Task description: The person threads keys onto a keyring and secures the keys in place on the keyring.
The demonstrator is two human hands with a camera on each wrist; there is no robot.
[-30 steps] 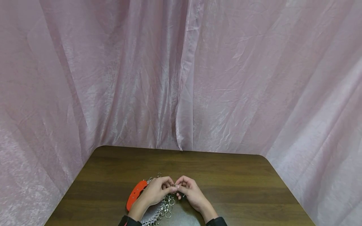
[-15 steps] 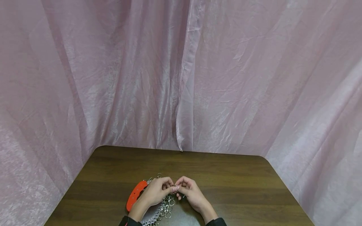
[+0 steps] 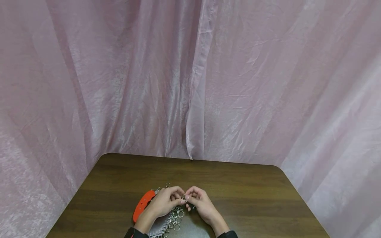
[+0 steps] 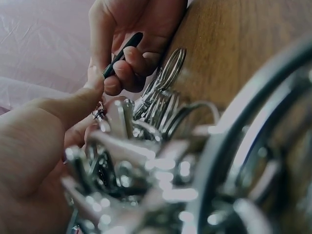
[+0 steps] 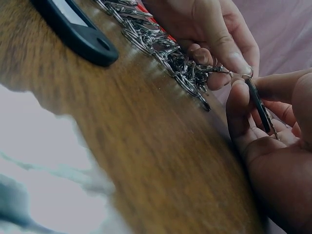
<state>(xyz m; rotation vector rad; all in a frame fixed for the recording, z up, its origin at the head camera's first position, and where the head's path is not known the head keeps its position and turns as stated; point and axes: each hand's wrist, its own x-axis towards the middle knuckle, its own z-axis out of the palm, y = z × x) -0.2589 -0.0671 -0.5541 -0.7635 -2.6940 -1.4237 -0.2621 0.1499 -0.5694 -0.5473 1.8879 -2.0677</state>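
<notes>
In the head view my left hand and right hand meet over the table, fingertips nearly touching. A split ring sits between them, and my left thumb and fingers pinch at it beside a small metal clasp. My right hand holds a key with a slim black head; its toothed metal blade points into the palm. Beneath my left forearm lies a grey plate with an orange grip. Metal clasps and rings hang in a row along the plate's edge, partly hidden by my hand.
A black key tag with a white label lies on the wooden table. Bright glare fills the lower left of the right wrist view. Pink curtains hang behind and around the table.
Both hands stay in nearly the same place. The fingertips have parted slightly, and the metal ring between them shows more than before.
</notes>
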